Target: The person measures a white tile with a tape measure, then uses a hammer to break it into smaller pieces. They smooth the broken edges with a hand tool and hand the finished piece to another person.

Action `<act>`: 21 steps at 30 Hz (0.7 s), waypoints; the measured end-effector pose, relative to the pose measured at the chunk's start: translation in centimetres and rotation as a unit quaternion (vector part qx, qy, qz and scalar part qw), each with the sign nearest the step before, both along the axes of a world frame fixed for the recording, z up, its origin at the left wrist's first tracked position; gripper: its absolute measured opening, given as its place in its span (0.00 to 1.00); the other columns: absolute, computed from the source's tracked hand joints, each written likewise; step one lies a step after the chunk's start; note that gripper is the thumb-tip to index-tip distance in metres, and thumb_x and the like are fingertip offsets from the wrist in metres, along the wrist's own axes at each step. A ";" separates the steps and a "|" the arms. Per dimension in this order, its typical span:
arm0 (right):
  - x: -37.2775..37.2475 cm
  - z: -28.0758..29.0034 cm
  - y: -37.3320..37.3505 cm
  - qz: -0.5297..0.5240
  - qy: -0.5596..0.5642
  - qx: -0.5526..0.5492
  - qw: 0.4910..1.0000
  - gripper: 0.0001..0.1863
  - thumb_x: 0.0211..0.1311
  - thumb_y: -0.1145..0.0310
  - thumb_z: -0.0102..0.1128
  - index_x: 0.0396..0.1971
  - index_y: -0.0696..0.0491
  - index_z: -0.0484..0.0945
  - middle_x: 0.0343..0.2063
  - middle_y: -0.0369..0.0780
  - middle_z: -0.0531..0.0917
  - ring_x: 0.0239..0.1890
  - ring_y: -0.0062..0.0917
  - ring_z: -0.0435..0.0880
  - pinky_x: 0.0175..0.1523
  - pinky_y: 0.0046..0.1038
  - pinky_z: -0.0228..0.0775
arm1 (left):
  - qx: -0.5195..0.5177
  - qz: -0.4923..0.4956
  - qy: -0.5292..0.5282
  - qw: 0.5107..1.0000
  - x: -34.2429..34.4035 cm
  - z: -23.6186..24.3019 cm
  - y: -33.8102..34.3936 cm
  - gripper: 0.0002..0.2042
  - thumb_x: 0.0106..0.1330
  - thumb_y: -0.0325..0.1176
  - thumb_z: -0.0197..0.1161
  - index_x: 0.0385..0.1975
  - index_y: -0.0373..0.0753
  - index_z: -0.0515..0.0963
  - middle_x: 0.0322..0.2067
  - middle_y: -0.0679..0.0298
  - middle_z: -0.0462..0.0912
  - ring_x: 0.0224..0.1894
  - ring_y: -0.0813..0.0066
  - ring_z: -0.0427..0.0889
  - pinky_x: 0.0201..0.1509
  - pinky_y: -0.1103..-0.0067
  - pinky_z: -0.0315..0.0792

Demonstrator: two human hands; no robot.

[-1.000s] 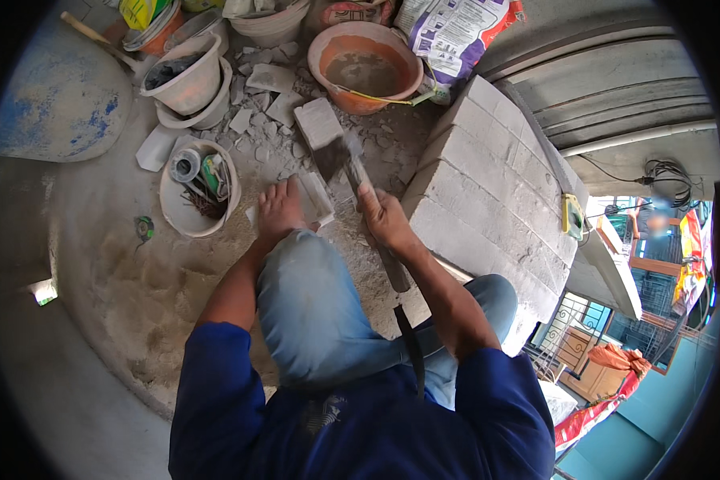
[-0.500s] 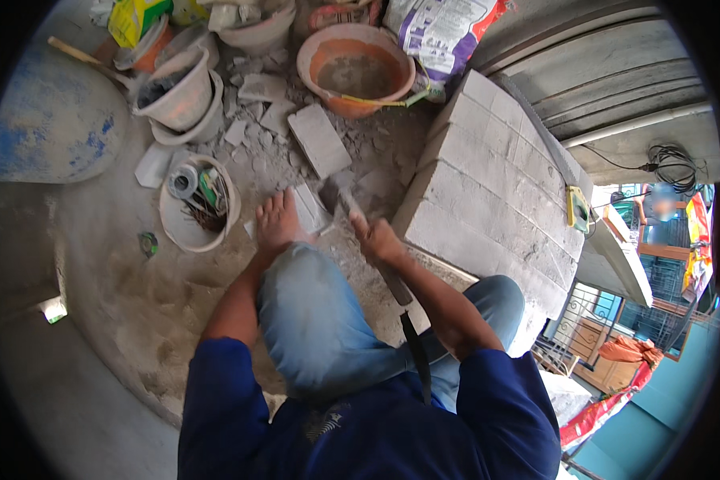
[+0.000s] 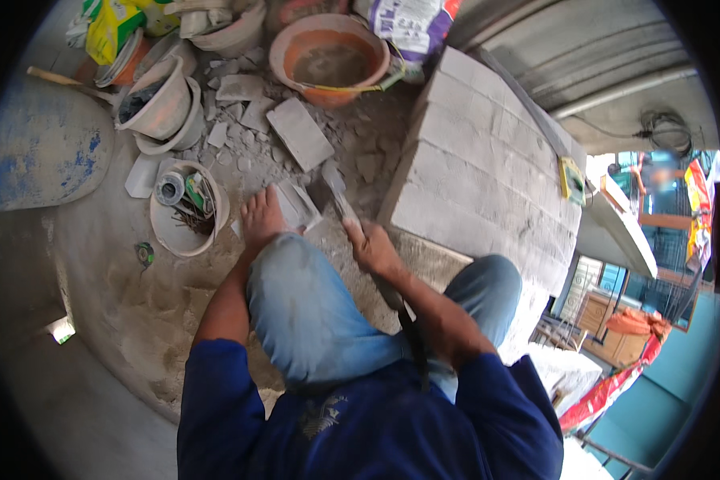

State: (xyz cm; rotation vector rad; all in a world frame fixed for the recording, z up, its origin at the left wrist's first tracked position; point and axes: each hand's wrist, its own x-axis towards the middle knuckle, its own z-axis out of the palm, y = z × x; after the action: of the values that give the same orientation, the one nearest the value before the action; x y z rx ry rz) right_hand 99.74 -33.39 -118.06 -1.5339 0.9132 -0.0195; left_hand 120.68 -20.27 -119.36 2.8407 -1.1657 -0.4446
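My right hand [image 3: 376,250] is wrapped round the long handle of a hammer [image 3: 326,189]. The hammer's dark, wide head hangs just right of a small pale-grey block piece [image 3: 296,210] on the floor; whether they touch I cannot tell. My left hand [image 3: 262,218] rests at the left side of that piece, its fingers spread and pointing away from me. My knee partly covers the wrist. A larger grey block slab [image 3: 300,134] lies just beyond, among broken grey chips [image 3: 244,120].
To the right stands a stack of grey blocks [image 3: 480,180] with a yellow-handled saw [image 3: 572,180] on it. On the left are a tub of tools [image 3: 156,224], a tape measure [image 3: 144,254] and nested buckets [image 3: 188,128]. An orange basin [image 3: 280,60] stands at the back.
The view has shifted, so most things sit further left in it. My right hand and the hammer have moved slightly; the left hand stays beside the block piece.
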 end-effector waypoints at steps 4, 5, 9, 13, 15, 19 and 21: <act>0.6 9.3 -1.6 -0.064 -0.140 0.032 0.988 0.26 0.77 0.49 0.51 0.37 0.61 0.76 0.20 0.40 0.76 0.26 0.26 0.78 0.36 0.34 0.73 | 0.049 0.019 0.010 0.999 -0.1 -0.5 0.4 0.58 0.39 0.53 0.82 0.70 0.35 0.57 0.61 0.50 0.69 0.68 0.53 0.63 0.73 0.59 0.52; 0.3 10.7 -1.7 -0.090 -0.182 0.040 0.978 0.24 0.77 0.50 0.52 0.37 0.60 0.76 0.19 0.39 0.75 0.26 0.26 0.77 0.35 0.33 0.73 | 0.053 0.018 0.020 0.998 -0.6 -0.3 0.8 0.58 0.39 0.53 0.81 0.70 0.35 0.57 0.61 0.50 0.69 0.69 0.53 0.63 0.73 0.59 0.52; -1.1 2.0 0.9 -0.101 -0.205 -0.094 0.969 0.24 0.74 0.49 0.55 0.37 0.59 0.75 0.20 0.40 0.76 0.24 0.26 0.78 0.33 0.32 0.73 | 0.022 -0.010 0.020 1.000 0.2 -0.2 -0.3 0.60 0.38 0.55 0.81 0.71 0.34 0.55 0.64 0.49 0.67 0.70 0.50 0.62 0.75 0.57 0.50; -1.7 0.9 1.3 0.028 0.103 0.076 0.991 0.31 0.73 0.42 0.51 0.37 0.62 0.76 0.25 0.55 0.80 0.30 0.43 0.85 0.39 0.43 0.75 | 0.030 0.010 0.031 0.999 -1.3 -0.4 0.9 0.63 0.36 0.58 0.81 0.72 0.33 0.55 0.65 0.48 0.66 0.71 0.49 0.61 0.77 0.57 0.48; -2.2 -1.2 1.5 0.019 -0.004 -0.100 0.995 0.31 0.73 0.41 0.50 0.39 0.61 0.77 0.25 0.54 0.79 0.29 0.43 0.83 0.40 0.42 0.74 | 0.053 0.009 0.026 0.998 -1.5 -0.8 1.4 0.62 0.36 0.55 0.82 0.72 0.33 0.54 0.66 0.48 0.66 0.72 0.50 0.60 0.77 0.57 0.47; -0.4 6.8 -1.0 -0.078 -0.161 -0.017 0.984 0.23 0.74 0.52 0.56 0.42 0.61 0.76 0.23 0.50 0.78 0.29 0.29 0.77 0.39 0.35 0.72 | 0.067 0.033 0.038 0.996 -0.9 -0.6 0.9 0.61 0.38 0.51 0.83 0.73 0.33 0.53 0.67 0.48 0.63 0.73 0.50 0.58 0.77 0.57 0.47; -1.5 5.4 -0.5 -0.078 -0.193 -0.071 0.976 0.28 0.74 0.46 0.53 0.43 0.62 0.77 0.26 0.54 0.82 0.32 0.37 0.83 0.42 0.39 0.74 | 0.058 0.013 0.073 0.996 -0.4 1.3 -0.9 0.60 0.42 0.50 0.82 0.73 0.31 0.51 0.68 0.46 0.62 0.73 0.47 0.56 0.77 0.57 0.45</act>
State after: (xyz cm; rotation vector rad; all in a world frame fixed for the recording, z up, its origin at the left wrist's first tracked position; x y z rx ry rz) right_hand 98.28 -33.85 -112.65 -1.5164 0.7282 -0.4891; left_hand 120.33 -21.17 -118.11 2.8581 -1.1101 -0.7270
